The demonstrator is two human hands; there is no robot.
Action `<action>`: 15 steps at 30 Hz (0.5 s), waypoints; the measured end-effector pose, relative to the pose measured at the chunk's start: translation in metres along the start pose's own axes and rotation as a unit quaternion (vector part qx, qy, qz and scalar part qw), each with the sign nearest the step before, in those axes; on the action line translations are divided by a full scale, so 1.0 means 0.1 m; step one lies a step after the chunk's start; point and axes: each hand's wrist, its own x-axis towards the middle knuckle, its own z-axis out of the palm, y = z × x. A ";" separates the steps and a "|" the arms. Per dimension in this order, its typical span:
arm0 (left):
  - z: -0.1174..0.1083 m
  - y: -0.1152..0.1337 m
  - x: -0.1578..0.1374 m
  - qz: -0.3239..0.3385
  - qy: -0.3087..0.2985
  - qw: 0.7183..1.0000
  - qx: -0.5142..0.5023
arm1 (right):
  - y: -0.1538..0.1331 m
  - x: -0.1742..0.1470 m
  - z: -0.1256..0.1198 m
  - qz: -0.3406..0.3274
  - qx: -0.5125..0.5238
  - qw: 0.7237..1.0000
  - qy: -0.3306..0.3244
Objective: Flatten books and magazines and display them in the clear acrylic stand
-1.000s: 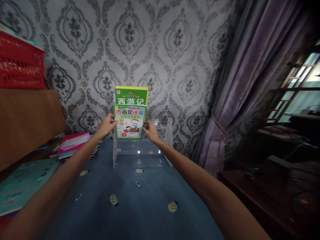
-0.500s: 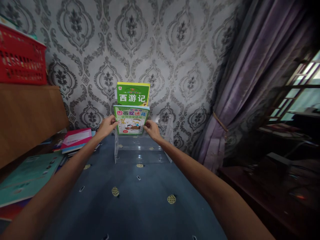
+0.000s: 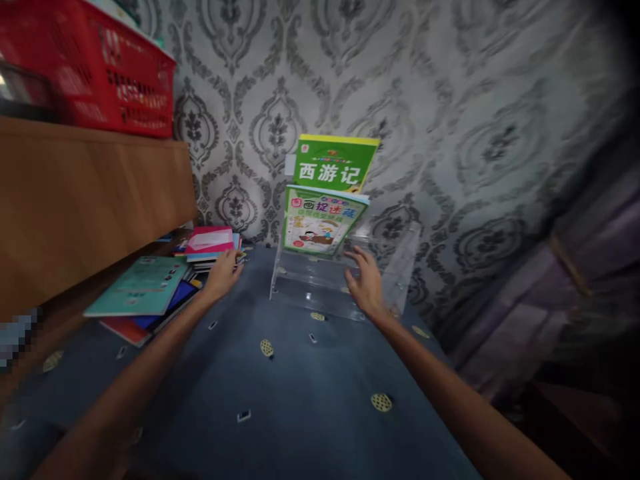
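My right hand (image 3: 366, 279), fingers apart and holding nothing, hovers in front of a clear plastic rack (image 3: 300, 291). A light green picture book (image 3: 320, 223) with a cartoon cover leans on the rack, left of that hand. Behind it stands a taller green book (image 3: 335, 163) with a yellow top edge and large white characters. My left hand (image 3: 223, 275) is beside the near right corner of a small book stack topped by a pink book (image 3: 210, 240). Its fingers look loosely stretched with nothing held; whether they touch the stack I cannot tell.
A teal book (image 3: 143, 287) lies over blue and red ones on the left. Behind them stands a wooden cabinet (image 3: 95, 207) with a red plastic basket (image 3: 135, 80) on top. A dark blue patterned cloth (image 3: 300, 393) covers the table. Purple curtain (image 3: 530, 320) hangs at right.
Both hands have let go of the light green book, which stays on the rack. My left hand has moved left to the book stack; the right has drawn back. The view has turned left.
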 end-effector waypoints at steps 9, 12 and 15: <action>-0.83 -1.03 -0.64 -0.194 -0.067 0.939 0.275 | -0.37 -1.22 0.36 -0.005 0.060 0.990 -0.129; -1.02 -1.22 -0.69 -0.276 -0.116 0.911 0.283 | -0.41 -1.36 0.41 0.030 0.089 0.984 -0.154; -1.12 -1.27 -0.69 -0.309 -0.145 0.898 0.277 | -0.41 -1.39 0.37 0.075 0.109 0.979 -0.155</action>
